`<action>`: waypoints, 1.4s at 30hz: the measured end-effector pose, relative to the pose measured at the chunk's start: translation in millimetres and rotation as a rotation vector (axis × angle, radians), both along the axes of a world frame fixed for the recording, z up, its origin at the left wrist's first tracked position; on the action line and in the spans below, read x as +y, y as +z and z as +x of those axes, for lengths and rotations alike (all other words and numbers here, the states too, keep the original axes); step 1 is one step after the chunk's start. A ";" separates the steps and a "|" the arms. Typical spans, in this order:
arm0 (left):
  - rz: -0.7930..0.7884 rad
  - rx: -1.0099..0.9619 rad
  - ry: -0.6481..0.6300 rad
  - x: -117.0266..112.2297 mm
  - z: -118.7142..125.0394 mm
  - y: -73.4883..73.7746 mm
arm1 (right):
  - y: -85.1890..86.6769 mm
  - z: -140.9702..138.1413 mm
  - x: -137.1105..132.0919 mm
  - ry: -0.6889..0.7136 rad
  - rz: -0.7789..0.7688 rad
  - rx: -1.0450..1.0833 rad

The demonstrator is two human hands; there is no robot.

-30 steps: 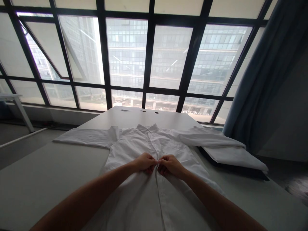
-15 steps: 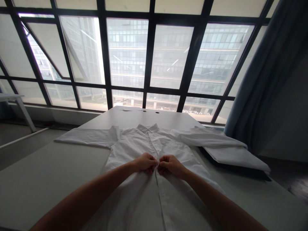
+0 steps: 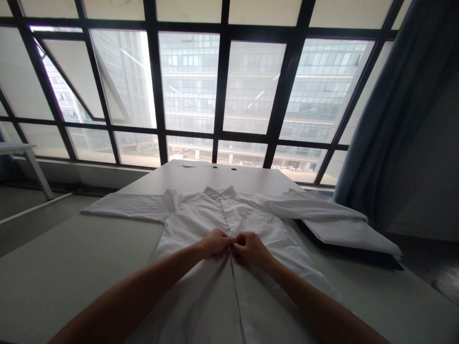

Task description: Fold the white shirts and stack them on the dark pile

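A white collared shirt (image 3: 201, 215) lies spread front side up, its collar pointing away from me and its sleeves out to both sides. At the middle of the front opening, my left hand (image 3: 217, 242) pinches the shirt's edge between thumb and fingers. My right hand (image 3: 248, 245) meets it from the other side, also pinching the cloth at the opening. The fingertips of both hands touch. Any button between them is hidden by the fingers. Below the hands the two front edges lie close together, with a dark line between them.
Under the shirt is a white table (image 3: 118, 258). At its right lies folded white cloth (image 3: 358, 239) on something dark and flat, with the right sleeve reaching over it. Beyond stand framed windows (image 3: 251, 86) and a blue curtain (image 3: 380, 119). Another white table (image 3: 34, 167) is at left.
My fingertips have come closer together and now touch at the opening. Both hands have shifted very slightly left; the rest of the shirt lies as before.
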State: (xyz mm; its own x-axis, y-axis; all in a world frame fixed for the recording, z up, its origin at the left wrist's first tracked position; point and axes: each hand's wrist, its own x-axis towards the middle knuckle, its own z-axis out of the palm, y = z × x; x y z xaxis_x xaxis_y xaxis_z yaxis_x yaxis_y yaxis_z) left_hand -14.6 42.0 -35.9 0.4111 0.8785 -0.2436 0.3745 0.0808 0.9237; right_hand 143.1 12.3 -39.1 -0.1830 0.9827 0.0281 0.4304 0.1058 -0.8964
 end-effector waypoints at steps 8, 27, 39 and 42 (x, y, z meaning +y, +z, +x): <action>-0.056 -0.058 0.051 -1.9 -0.8 6.2 | 2.5 1.4 -1.8 -0.023 0.003 -0.057; 0.637 0.337 -0.076 -9.8 -4.5 15.6 | 9.5 12.9 8.9 0.086 -0.301 0.215; 0.754 0.722 -0.363 -9.9 -38.9 1.6 | 20.0 27.3 -16.8 0.013 0.429 -0.793; 0.717 0.722 -0.471 -18.2 -44.8 11.1 | 31.2 25.9 -26.8 0.095 0.375 -0.909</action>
